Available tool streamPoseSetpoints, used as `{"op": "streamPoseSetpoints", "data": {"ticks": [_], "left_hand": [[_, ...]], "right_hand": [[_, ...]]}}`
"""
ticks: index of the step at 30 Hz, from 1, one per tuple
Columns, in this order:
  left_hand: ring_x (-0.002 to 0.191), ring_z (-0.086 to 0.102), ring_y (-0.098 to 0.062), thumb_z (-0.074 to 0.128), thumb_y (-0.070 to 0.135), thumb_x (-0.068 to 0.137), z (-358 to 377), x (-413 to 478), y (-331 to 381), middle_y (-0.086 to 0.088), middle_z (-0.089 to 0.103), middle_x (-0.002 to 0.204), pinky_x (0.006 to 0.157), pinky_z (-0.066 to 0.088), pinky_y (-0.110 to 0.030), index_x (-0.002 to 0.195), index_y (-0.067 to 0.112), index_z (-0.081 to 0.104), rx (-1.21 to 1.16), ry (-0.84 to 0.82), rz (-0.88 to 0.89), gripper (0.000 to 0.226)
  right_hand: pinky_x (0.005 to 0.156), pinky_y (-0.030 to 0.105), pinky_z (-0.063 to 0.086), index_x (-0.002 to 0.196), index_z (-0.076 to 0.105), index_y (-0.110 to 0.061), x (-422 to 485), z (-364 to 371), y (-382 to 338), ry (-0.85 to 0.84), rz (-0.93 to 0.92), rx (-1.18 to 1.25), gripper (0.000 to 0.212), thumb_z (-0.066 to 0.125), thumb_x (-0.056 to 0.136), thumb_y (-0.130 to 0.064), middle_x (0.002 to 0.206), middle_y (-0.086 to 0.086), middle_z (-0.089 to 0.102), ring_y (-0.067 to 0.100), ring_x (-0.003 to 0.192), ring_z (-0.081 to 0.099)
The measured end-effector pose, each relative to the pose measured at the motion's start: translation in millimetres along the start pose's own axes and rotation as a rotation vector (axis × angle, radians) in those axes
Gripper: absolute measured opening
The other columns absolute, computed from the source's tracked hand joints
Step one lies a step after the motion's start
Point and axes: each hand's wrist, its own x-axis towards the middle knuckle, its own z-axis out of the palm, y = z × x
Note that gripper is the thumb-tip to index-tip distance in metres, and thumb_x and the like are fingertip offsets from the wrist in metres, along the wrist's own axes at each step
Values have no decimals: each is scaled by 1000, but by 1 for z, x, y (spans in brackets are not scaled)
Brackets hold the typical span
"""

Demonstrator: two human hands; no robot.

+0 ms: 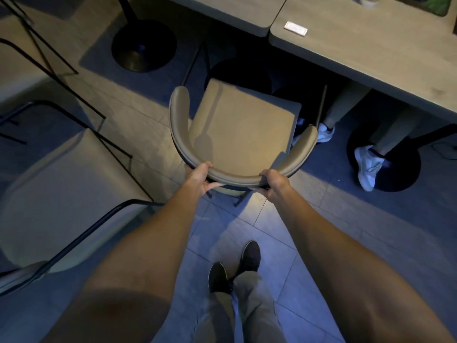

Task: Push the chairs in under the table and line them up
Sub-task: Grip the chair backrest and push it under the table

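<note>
A tan padded chair (242,129) with a curved backrest stands in front of me, its seat pointing toward the gap between two wooden tables. My left hand (201,178) grips the backrest's left rear curve. My right hand (274,183) grips its right rear curve. The seat's front edge lies in shadow near the right table (358,53), and the chair is angled slightly to the left. The left table (235,13) shows only its near corner.
A seated person's legs and white shoes (368,167) are under the right table. Round black table bases (143,45) stand on the floor. Another chair (61,194) with a black frame is at my left. My dark shoes (235,266) stand on grey tiles.
</note>
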Motion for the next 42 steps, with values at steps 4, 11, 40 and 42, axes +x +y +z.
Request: {"op": "streamPoseSetpoints", "data": {"ticks": [4,11,40,42], "left_hand": [[121,56,-37,64,12,94,0,-6,-4,-13,54,139,45,58,-51,145,15,41,-2,-15,-14,57],[125,53,-40,66,10,92,4,-21,-36,-15,51,141,50,60,-51,145,15,42,-69,-15,-26,58],[132,45,-38,57,12,97,55,-64,-32,-11,42,144,93,56,-53,145,9,41,-211,-30,-40,50],[129,47,-37,58,9,96,57,-66,-27,-11,44,142,92,56,-54,143,9,42,-229,-32,-33,50]], "right_hand": [[46,39,59,119,53,2,2,-3,3,-5,5,-31,32,64,89,-1,112,19,59,31,86,63],[47,42,58,132,50,-1,8,-31,4,-14,-2,-68,45,60,88,3,128,21,59,36,99,63],[43,42,58,129,48,4,14,-40,-52,-33,-86,-191,41,61,90,5,129,27,56,42,108,63],[44,44,59,123,49,3,14,-38,-57,-34,-90,-198,36,62,89,5,128,27,57,41,107,64]]}}
